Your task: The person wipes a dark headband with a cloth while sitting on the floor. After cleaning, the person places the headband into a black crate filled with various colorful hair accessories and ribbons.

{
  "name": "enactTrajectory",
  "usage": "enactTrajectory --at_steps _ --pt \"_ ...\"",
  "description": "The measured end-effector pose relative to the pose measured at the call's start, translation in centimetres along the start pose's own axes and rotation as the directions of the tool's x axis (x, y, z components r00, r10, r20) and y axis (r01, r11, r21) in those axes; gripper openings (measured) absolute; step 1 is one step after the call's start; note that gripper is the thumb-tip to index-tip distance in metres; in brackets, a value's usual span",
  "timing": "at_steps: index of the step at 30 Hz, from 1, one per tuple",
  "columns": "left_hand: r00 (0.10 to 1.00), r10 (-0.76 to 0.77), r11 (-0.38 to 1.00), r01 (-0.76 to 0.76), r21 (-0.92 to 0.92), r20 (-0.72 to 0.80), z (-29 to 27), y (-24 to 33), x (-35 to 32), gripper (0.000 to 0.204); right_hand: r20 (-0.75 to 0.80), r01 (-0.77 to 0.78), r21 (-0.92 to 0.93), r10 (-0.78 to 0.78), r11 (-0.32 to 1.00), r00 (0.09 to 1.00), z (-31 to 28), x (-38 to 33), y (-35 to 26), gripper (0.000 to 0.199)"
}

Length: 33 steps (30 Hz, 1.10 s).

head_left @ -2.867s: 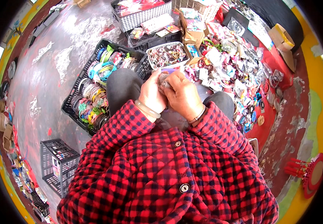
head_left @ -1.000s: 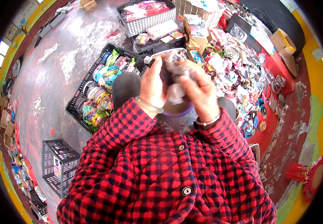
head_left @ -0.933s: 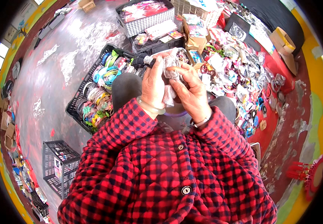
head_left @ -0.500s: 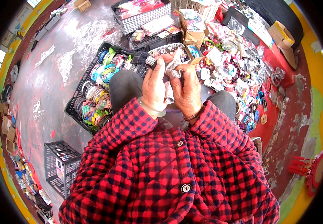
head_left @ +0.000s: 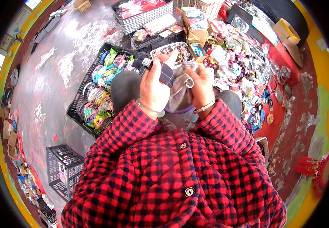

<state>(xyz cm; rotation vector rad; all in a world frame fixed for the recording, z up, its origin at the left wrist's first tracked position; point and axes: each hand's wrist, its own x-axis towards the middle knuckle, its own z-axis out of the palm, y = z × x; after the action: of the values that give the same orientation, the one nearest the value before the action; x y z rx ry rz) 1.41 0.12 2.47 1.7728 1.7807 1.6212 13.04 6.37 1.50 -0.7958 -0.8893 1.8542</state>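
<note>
Grey fabric (head_left: 179, 91), a soft crumpled piece with a pale edge, sat bunched between the two hands in front of the person's chest, above the knees and over a purple ring-shaped rim (head_left: 179, 110) that showed just beneath it. The left hand (head_left: 155, 89) was closed around a dark checked strip (head_left: 167, 74) and a small black piece with a pale tip (head_left: 143, 62) that stuck out past the fingers toward the crate of bangles (head_left: 96, 95). The right hand (head_left: 200, 87) pinched the far side of the fabric, fingers curled in, a thin bracelet on the wrist. To my eye the step in hand was working the fabric and strip together, folding or wrapping, though the fingers hid the join. The next move would call for the left hand to keep its hold on the strip while the right shifted its pinch along the fabric without letting the bundle drop toward the purple rim. Against the picture half a second before, both hands had stayed raised and close together, but the left hand had turned so the checked strip showed plainly. Nearly three seconds back they had been lower, near the lap. A heap of packaged trinkets (head_left: 244, 64) on red cloth lay to the right.
</note>
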Motion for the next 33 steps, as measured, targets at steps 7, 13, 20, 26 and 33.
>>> enactTrajectory --at_steps 7,13,20,26,33 --pt "0.821 -0.470 -0.082 0.325 -0.942 0.324 0.7 0.4 0.6 0.032 0.490 0.732 -0.527 -0.550 0.431 0.677 1.1 -1.0 -2.8 0.024" --pt "0.834 -0.473 -0.093 0.273 -0.957 0.284 -0.2 1.1 1.0 0.037 0.672 0.769 -0.623 -0.405 0.143 0.620 1.4 -2.6 -0.4 0.018" --pt "0.940 -0.255 -0.258 0.161 -0.953 0.228 -3.6 2.1 3.1 0.044 0.675 0.518 -0.669 0.143 0.533 0.724 -1.6 -2.2 4.5 0.026" --pt "0.870 -0.345 -0.514 0.138 -0.847 0.352 -4.5 -1.6 2.5 0.040 0.292 -0.184 -0.324 0.283 0.928 0.914 -3.5 0.1 0.5 0.019" --pt "0.813 -0.458 -0.388 0.182 -0.904 0.360 -2.6 -1.1 2.5 0.038 0.416 0.402 -0.469 -0.206 0.786 0.886 -0.4 -1.5 -4.7 0.024"
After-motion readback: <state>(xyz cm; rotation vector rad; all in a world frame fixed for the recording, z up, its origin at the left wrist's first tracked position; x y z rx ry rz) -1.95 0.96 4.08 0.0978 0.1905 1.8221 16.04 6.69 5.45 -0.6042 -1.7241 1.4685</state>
